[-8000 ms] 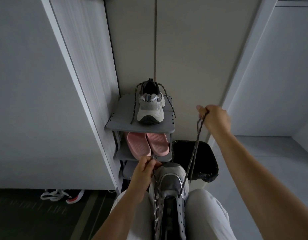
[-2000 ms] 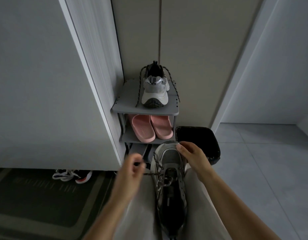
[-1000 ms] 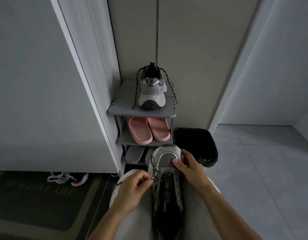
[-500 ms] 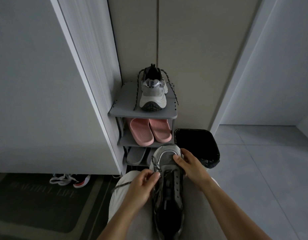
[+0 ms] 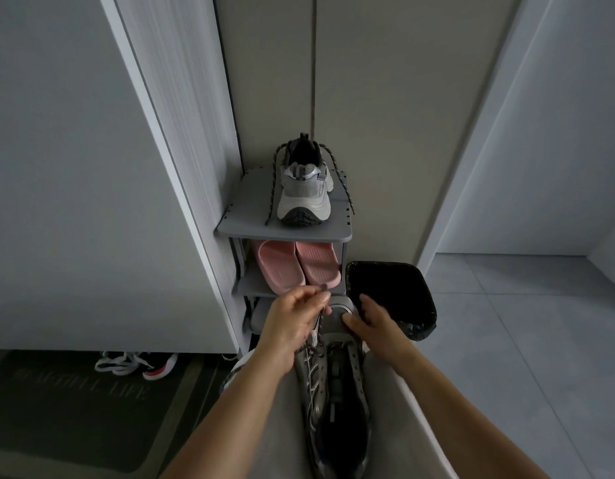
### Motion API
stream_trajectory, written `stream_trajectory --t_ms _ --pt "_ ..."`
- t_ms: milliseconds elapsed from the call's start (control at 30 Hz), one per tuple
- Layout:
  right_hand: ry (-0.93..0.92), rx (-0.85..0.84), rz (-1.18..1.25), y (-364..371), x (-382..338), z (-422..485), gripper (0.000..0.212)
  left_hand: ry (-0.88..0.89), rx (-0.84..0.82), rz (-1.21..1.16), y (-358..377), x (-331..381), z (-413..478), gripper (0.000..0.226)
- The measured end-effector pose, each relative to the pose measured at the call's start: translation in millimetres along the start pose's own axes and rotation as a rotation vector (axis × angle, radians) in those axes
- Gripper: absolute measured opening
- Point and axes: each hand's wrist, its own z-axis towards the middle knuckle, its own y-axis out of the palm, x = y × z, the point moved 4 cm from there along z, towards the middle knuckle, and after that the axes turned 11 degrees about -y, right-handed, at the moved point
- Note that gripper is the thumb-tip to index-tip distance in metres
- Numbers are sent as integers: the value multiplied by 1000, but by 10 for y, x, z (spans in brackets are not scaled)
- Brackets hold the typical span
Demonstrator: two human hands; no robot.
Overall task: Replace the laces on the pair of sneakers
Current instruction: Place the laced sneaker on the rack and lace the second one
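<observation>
At lower centre the sneaker (image 5: 335, 395) lies lengthwise on the lap (image 5: 275, 430), right hand (image 5: 373, 324) gripping its firm toe, left hand (image 5: 290, 321) pinching the lace (image 5: 320, 313) — thin, limp, probably slippery, best held close to its tip.

grey sneaker (image 5: 335, 402) lies toe-away on the lap (image 5: 275, 426); its twin (image 5: 304, 193) stands atop the rack (image 5: 244, 216), laces (image 5: 273, 188) dangling.

home entryway | grey shoe rack (image 5: 285, 233) against closet doors (image 5: 368, 98) | pink slippers (image 5: 295, 266) on shelf | doormat (image 5: 78, 409) | tiled floor (image 5: 523, 323) | black bin (image 5: 392, 292)
</observation>
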Motion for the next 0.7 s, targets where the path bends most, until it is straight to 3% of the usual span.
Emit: stream_trajectory --t_ms 67,100,167,233,300,367,433,500,600,700 --pt "-196 310 -77 -141 -250 -77 21 96 -57 148 44 99 -24 8" --pt "-224 353 4 -190 -402 -124 24 116 -100 195 76 123 -44 11" --pt "-87 165 319 -158 -564 -144 40 119 -202 242 121 101 -73 15" --pt "5 -56 557 -48 -616 -174 34 134 -260 342 117 54 -106 15" --pt "34 7 734 -70 -577 -142 21 176 -242 559 35 -21 -122 11" --pt "83 136 888 -174 -527 -84 23 177 -214 735 -96 -146 -153 11" --pt "74 192 892 -312 -506 -41 26 127 -155 794 -289 -284 -166 14" --pt "44 202 811 -392 -517 -27 27 26 -28 721 -550 -403 -140 16" --pt "46 228 715 -410 -478 -27 27 -205 92 367 -805 -576 -120 14" --pt "-5 170 607 -315 -547 -100 28 -181 173 337 -787 -600 -110 20"
